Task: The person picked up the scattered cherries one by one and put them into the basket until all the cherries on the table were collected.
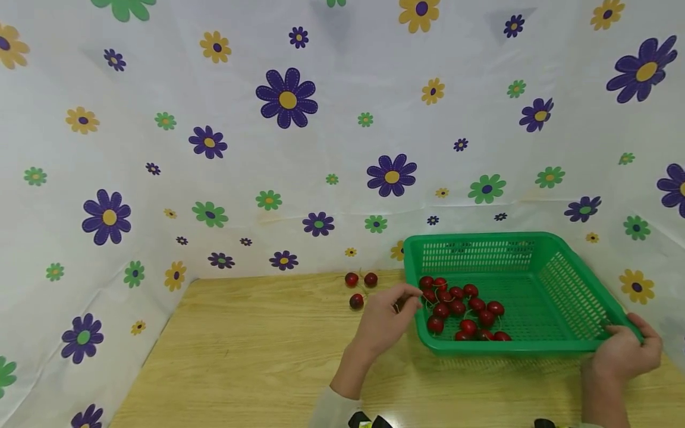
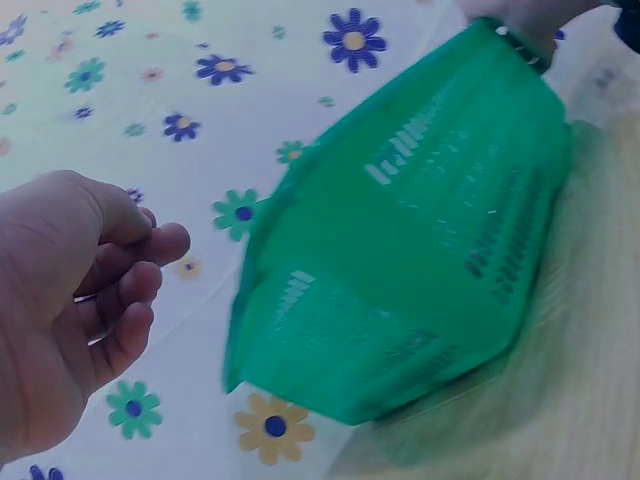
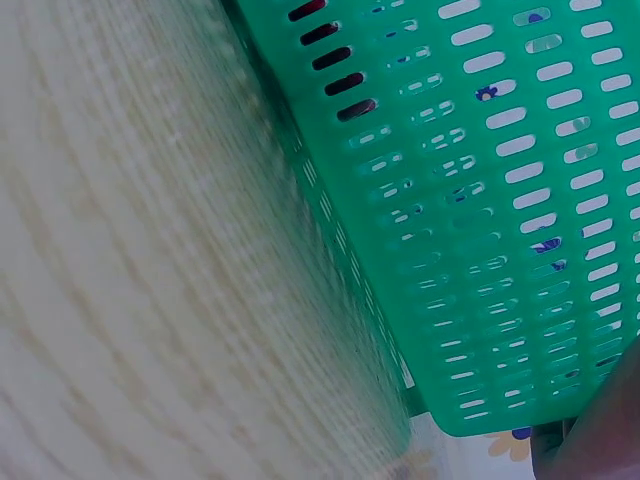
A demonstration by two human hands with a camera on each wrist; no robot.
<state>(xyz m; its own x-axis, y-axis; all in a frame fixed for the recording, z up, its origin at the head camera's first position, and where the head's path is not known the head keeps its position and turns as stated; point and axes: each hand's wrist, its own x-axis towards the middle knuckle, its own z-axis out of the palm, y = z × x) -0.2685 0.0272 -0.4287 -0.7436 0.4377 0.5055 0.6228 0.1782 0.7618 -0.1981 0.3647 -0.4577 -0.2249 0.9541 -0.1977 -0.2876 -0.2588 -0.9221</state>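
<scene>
My right hand (image 1: 625, 355) grips the front right corner of a green plastic basket (image 1: 514, 347) with slotted walls. Several dark red cherries (image 1: 457, 306) with stems lie together in the basket's left half. Beside the basket's left rim is my left hand (image 1: 385, 321). Its fingers are loosely curled in the left wrist view, with nothing visible between them and a gap to the basket wall (image 2: 400, 230). Left of the basket, three more cherries (image 1: 356, 301) sit on the wooden table. Only a dark edge of the right hand (image 3: 605, 435) appears in the right wrist view.
A white cloth (image 1: 241, 172) printed with purple, green and yellow flowers hangs behind the table and on both sides. The wood-grain table top (image 1: 241, 345) stretches out to the left of the hands. A shadow falls under the basket's front edge.
</scene>
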